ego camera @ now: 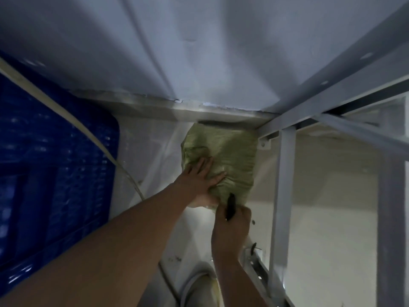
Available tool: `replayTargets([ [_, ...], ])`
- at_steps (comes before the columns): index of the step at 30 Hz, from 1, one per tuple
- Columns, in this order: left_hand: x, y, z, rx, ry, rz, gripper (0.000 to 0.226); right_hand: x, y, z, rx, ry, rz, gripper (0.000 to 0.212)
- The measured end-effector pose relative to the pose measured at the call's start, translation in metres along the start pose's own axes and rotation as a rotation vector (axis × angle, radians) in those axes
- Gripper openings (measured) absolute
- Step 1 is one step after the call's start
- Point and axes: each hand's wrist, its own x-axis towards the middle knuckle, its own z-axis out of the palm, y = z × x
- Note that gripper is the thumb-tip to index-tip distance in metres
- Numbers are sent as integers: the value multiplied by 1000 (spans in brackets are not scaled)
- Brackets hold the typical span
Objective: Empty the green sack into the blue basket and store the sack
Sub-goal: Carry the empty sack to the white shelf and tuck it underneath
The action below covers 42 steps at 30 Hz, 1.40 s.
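Note:
A full green woven sack (pixel 230 151) lies on the pale floor against the foot of the wall, beside a grey metal rack post. My left hand (pixel 199 180) lies flat on the sack's near left side, fingers spread, thumb under its lower edge. At the sack's near end, my right hand (pixel 232 220) is closed around a slim black tool (pixel 230 204), whose tip points up against the sack. The blue perforated basket (pixel 55 173) stands at the left, apart from the sack.
A grey metal rack frame (pixel 283 185) rises at the right, close to the sack. A pale cable (pixel 93 138) runs diagonally across the basket's corner to the floor. The white wall (pixel 177 52) closes off the far side. My shoe (pixel 199 289) shows at the bottom.

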Motion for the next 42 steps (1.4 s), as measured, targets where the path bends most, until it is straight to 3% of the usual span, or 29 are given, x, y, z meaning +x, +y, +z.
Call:
replayTargets([
  [2, -7, -1, -11, -357, -12, 10, 57, 8, -4, -1, -154, -27, -222, 26],
  [4, -10, -8, -16, -498, 30, 51, 50, 23, -7, 3, -263, -62, -248, 30],
  [6, -8, -16, -9, -312, 43, 103, 52, 36, -9, 7, -389, -88, -218, 32],
  [10, 0, -12, 14, -105, 127, 17, 58, 50, -15, 18, -573, -89, -175, 26],
  [17, 26, -18, 5, 185, 163, 81, 76, 65, -9, 30, -557, -149, -153, 41],
  [25, 34, -15, -5, 230, 46, 57, 73, 80, -23, 23, -626, -347, -145, 41],
  [28, 9, -11, -21, 263, 10, 112, 70, 66, -30, 7, -603, -335, -150, 39],
  [33, -51, -10, -41, 339, -66, 168, 83, 30, -35, -32, -727, -393, -244, 45],
  [36, -90, -1, -59, 331, -40, 149, 77, 9, -47, -55, -743, -371, -196, 45],
  [42, -161, 25, -105, 300, 91, 62, 71, -49, -89, -101, -546, -400, -44, 42],
])
